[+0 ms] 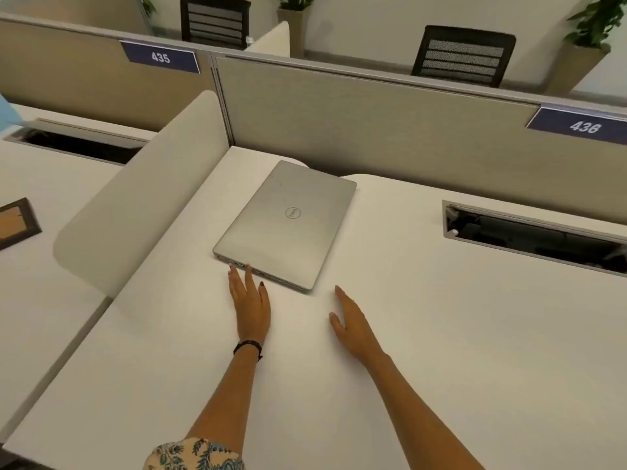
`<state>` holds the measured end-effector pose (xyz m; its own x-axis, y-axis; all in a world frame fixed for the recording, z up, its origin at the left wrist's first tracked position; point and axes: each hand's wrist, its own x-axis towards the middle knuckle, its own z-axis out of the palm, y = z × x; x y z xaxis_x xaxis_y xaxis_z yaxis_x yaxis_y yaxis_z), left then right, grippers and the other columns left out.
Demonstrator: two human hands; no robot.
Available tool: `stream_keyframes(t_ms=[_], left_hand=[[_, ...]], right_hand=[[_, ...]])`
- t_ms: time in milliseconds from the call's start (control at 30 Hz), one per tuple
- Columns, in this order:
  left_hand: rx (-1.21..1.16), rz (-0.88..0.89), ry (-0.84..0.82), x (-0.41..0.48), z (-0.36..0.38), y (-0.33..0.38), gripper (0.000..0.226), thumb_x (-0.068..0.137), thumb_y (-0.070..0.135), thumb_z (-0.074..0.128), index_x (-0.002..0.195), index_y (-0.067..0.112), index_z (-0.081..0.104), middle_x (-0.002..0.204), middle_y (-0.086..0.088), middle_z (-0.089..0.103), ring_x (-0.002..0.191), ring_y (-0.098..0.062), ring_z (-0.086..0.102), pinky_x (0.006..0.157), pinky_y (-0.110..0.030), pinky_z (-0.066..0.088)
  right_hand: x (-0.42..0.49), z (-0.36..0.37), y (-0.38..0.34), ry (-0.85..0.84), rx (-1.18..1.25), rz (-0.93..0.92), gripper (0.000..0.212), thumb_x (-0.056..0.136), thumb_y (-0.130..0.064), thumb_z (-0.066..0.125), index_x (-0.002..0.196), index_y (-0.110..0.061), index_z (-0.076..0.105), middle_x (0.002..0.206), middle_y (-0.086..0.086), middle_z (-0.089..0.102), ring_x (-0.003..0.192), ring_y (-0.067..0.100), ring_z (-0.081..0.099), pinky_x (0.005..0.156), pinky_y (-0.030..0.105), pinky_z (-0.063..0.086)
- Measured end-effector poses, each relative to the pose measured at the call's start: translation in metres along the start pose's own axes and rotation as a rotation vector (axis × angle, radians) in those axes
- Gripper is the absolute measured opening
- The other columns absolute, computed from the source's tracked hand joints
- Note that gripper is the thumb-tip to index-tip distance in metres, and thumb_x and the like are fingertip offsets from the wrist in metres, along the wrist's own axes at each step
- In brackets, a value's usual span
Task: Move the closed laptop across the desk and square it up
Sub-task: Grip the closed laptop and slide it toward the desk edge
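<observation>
A closed silver laptop [288,222] lies on the white desk [424,334], in the far left corner by the partitions, turned at an angle to the desk's edges. My left hand [249,301] rests flat on the desk with fingers apart, fingertips touching the laptop's near edge. My right hand [349,322] lies open on the desk, a short way below the laptop's near right corner and apart from it. Neither hand holds anything.
A curved white side divider [142,205] stands left of the laptop, a beige back panel [373,130] behind it. An open cable slot [532,232] is set in the desk at the right. A dark picture frame [17,222] lies on the neighbouring desk.
</observation>
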<state>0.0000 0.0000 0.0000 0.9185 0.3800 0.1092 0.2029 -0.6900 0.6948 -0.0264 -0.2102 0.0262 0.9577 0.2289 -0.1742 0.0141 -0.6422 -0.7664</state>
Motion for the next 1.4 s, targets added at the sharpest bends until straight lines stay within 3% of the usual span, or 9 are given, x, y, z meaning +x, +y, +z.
stream_keyframes(t_ms=[100, 267, 367, 433, 500, 567, 1000, 1267, 1400], left_hand=[[0.02, -0.033, 0.02, 0.025, -0.01, -0.01, 0.053, 0.099, 0.01, 0.042, 0.148, 0.005, 0.022, 0.158, -0.023, 0.008, 0.147, -0.035, 0.008, 0.121, -0.045, 0.015], [-0.062, -0.07, -0.012, 0.065, -0.025, -0.022, 0.056, 0.1, 0.013, 0.041, 0.149, 0.003, 0.015, 0.16, -0.018, 0.002, 0.148, -0.03, 0.003, 0.122, -0.041, 0.009], [-0.138, -0.171, -0.049, 0.087, -0.032, -0.026, 0.055, 0.102, 0.02, 0.036, 0.149, 0.001, 0.013, 0.159, -0.016, 0.011, 0.148, -0.027, 0.007, 0.122, -0.037, 0.008], [-0.101, -0.183, -0.065, 0.102, -0.035, -0.025, 0.05, 0.102, 0.02, 0.035, 0.145, -0.003, 0.024, 0.154, -0.021, 0.025, 0.145, -0.032, 0.019, 0.122, -0.041, 0.016], [-0.014, -0.145, -0.036, 0.117, -0.037, -0.022, 0.037, 0.101, 0.016, 0.036, 0.127, -0.008, 0.046, 0.135, -0.026, 0.047, 0.128, -0.038, 0.04, 0.109, -0.046, 0.036], [0.038, -0.131, -0.007, 0.13, -0.037, -0.016, 0.031, 0.1, 0.015, 0.036, 0.11, -0.007, 0.057, 0.118, -0.025, 0.055, 0.112, -0.037, 0.048, 0.093, -0.045, 0.045], [0.353, -0.228, -0.185, 0.176, -0.028, 0.0, 0.053, 0.1, 0.038, 0.034, 0.115, -0.01, 0.052, 0.12, -0.03, 0.056, 0.114, -0.04, 0.049, 0.092, -0.045, 0.044], [0.347, -0.199, -0.153, 0.189, -0.032, -0.006, 0.058, 0.103, 0.033, 0.023, 0.087, -0.007, 0.062, 0.1, -0.031, 0.066, 0.094, -0.042, 0.061, 0.081, -0.044, 0.045], [0.407, -0.156, -0.194, 0.182, -0.028, -0.005, 0.061, 0.104, 0.031, 0.024, 0.078, -0.009, 0.063, 0.078, -0.022, 0.064, 0.075, -0.037, 0.06, 0.067, -0.039, 0.044]], right_hand=[[0.018, 0.002, -0.011, -0.032, 0.15, 0.032, 0.055, 0.098, -0.015, 0.042, 0.148, -0.017, 0.02, 0.154, -0.002, 0.031, 0.14, 0.012, 0.03, 0.119, 0.031, 0.021], [0.047, 0.004, -0.025, 0.028, 0.569, 0.196, 0.048, 0.098, -0.008, 0.04, 0.144, -0.013, 0.029, 0.136, 0.008, 0.052, 0.122, 0.017, 0.053, 0.102, 0.025, 0.04], [0.059, 0.003, -0.024, 0.053, 0.708, 0.299, 0.044, 0.098, -0.011, 0.041, 0.141, -0.012, 0.034, 0.12, 0.007, 0.06, 0.111, 0.018, 0.058, 0.088, 0.023, 0.049], [0.066, 0.001, -0.024, 0.059, 0.751, 0.335, 0.039, 0.098, -0.011, 0.041, 0.137, -0.01, 0.041, 0.109, 0.006, 0.064, 0.101, 0.019, 0.062, 0.083, 0.025, 0.052], [0.074, -0.001, -0.024, 0.051, 0.74, 0.347, 0.036, 0.097, -0.01, 0.041, 0.132, -0.006, 0.047, 0.1, 0.006, 0.065, 0.092, 0.017, 0.064, 0.078, 0.028, 0.054], [0.083, -0.003, -0.025, 0.043, 0.706, 0.356, 0.033, 0.097, -0.01, 0.041, 0.127, -0.006, 0.051, 0.095, 0.004, 0.065, 0.085, 0.016, 0.065, 0.073, 0.029, 0.055], [0.105, 0.002, -0.015, 0.199, 0.63, 0.424, 0.026, 0.097, -0.018, 0.042, 0.103, -0.004, 0.063, 0.072, 0.007, 0.067, 0.061, 0.013, 0.065, 0.058, 0.022, 0.056], [0.109, 0.015, -0.015, 0.375, 0.538, 0.362, 0.022, 0.096, -0.018, 0.046, 0.086, -0.011, 0.064, 0.06, 0.002, 0.063, 0.046, 0.005, 0.061, 0.047, 0.016, 0.052], [0.109, 0.018, -0.016, 0.47, 0.367, 0.357, 0.026, 0.094, -0.024, 0.049, 0.079, -0.006, 0.06, 0.063, 0.005, 0.059, 0.055, 0.016, 0.054, 0.053, 0.025, 0.05]])
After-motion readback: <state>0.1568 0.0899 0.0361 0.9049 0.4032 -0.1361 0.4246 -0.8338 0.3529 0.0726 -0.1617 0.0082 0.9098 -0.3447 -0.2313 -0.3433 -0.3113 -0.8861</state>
